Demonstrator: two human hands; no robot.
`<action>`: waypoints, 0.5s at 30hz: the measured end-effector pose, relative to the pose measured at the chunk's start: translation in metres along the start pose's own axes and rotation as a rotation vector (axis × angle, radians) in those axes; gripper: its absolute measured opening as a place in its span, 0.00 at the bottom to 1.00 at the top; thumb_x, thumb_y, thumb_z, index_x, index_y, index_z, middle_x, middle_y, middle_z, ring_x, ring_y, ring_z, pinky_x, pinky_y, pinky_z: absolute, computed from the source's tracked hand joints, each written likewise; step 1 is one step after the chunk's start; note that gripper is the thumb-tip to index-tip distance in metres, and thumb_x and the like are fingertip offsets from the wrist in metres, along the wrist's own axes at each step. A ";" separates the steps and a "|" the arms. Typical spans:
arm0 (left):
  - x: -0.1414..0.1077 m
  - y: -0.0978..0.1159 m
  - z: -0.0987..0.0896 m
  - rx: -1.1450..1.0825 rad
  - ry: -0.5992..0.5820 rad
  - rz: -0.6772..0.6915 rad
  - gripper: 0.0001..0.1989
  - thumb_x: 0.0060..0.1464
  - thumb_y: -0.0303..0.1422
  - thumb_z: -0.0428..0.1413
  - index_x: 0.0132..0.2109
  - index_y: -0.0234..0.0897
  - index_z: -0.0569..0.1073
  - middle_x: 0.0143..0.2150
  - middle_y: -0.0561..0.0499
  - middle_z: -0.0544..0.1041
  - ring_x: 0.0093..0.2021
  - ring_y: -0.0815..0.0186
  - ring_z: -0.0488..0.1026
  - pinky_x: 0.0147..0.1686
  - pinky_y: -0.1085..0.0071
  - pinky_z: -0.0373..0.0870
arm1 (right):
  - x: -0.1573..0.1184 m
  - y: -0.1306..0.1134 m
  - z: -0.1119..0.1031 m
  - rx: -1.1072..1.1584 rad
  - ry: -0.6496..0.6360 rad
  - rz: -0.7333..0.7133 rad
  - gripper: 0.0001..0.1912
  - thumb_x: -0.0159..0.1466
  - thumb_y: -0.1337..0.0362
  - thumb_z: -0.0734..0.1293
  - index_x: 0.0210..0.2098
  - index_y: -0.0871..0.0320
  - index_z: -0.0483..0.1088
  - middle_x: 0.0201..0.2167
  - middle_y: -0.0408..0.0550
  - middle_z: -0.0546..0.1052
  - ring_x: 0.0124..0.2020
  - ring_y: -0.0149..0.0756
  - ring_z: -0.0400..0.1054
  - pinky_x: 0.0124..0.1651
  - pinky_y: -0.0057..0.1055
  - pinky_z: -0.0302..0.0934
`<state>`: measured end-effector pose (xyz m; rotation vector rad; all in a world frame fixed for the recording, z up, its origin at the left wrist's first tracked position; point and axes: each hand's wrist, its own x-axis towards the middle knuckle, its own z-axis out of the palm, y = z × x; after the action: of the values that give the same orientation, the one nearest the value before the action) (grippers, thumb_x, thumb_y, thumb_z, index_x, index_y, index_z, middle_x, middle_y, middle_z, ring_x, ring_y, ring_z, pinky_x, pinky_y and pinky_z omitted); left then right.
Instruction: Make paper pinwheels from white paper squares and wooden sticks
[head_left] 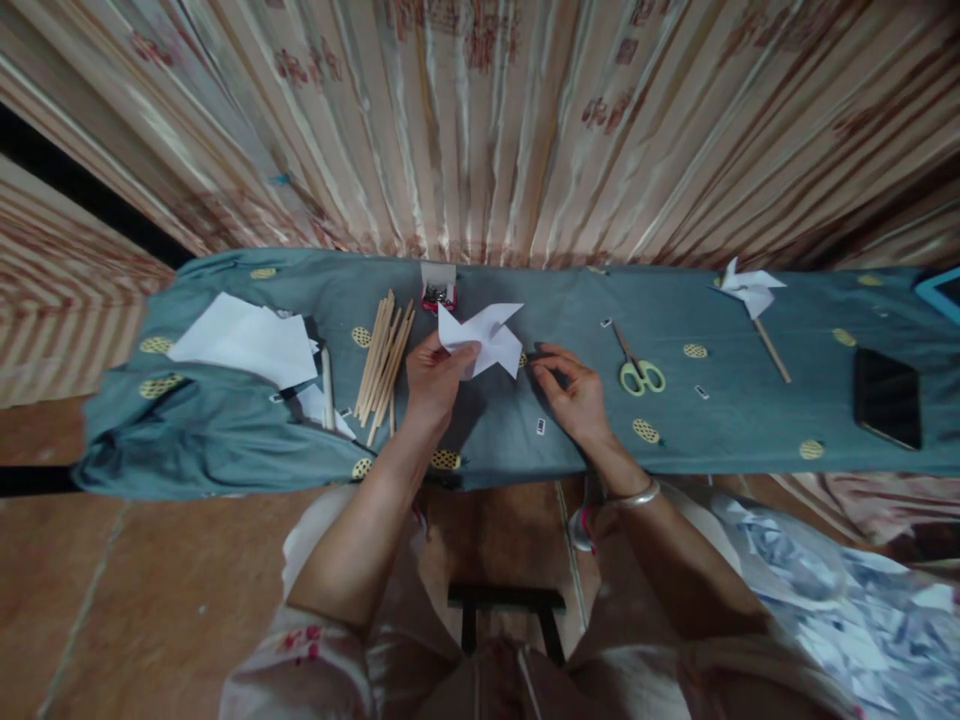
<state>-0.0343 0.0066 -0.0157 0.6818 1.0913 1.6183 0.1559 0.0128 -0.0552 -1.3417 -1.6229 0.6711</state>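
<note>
A folded white paper pinwheel [491, 338] is pinched at its left side between the thumb and fingers of my left hand [437, 378], held above the cloth. Just right of its blades, my right hand [571, 392] has thumb and fingertips drawn together; anything between them is too small to make out. Behind the pinwheel stands a small open red box [439, 292] of metal pins. A bundle of thin wooden sticks [384, 360] lies left of my left hand. Scissors [637, 368] with light green handles rest to the right of my right hand.
White paper sheets [244, 340] and a white glue-stick-like tube [328, 388] lie at the left. Toward the right are another pinwheel on a stick [754, 292] and a black phone [887, 398]. The teal cloth [510, 455] covers the narrow table; a pleated curtain [480, 130] hangs behind.
</note>
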 end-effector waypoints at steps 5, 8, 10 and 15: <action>-0.004 0.000 0.001 -0.001 0.002 -0.016 0.10 0.34 0.32 0.70 0.28 0.38 0.79 0.26 0.56 0.79 0.27 0.70 0.72 0.32 0.72 0.68 | 0.009 -0.003 0.011 0.088 0.026 -0.003 0.09 0.60 0.59 0.67 0.33 0.54 0.79 0.48 0.51 0.82 0.52 0.44 0.75 0.61 0.48 0.64; -0.007 0.002 0.003 -0.012 -0.002 -0.025 0.11 0.34 0.32 0.69 0.28 0.37 0.79 0.26 0.56 0.79 0.27 0.70 0.72 0.33 0.72 0.68 | 0.020 0.000 0.024 0.148 0.021 -0.003 0.09 0.59 0.60 0.68 0.35 0.54 0.79 0.48 0.51 0.81 0.53 0.43 0.75 0.61 0.47 0.63; -0.007 0.004 0.003 -0.020 -0.002 -0.029 0.11 0.34 0.32 0.69 0.29 0.37 0.79 0.26 0.56 0.79 0.27 0.70 0.72 0.33 0.72 0.68 | 0.032 0.004 0.034 0.181 0.000 0.008 0.10 0.59 0.60 0.68 0.37 0.54 0.79 0.50 0.51 0.81 0.54 0.43 0.74 0.60 0.46 0.64; -0.007 0.008 0.000 -0.053 0.011 -0.038 0.11 0.33 0.31 0.69 0.29 0.37 0.80 0.27 0.55 0.79 0.27 0.70 0.72 0.33 0.71 0.69 | 0.074 0.006 0.052 0.108 -0.037 -0.014 0.07 0.59 0.66 0.68 0.36 0.55 0.78 0.49 0.49 0.81 0.53 0.42 0.74 0.59 0.47 0.65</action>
<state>-0.0359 -0.0003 -0.0085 0.6145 1.0600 1.6144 0.1115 0.0919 -0.0616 -1.2452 -1.6006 0.7689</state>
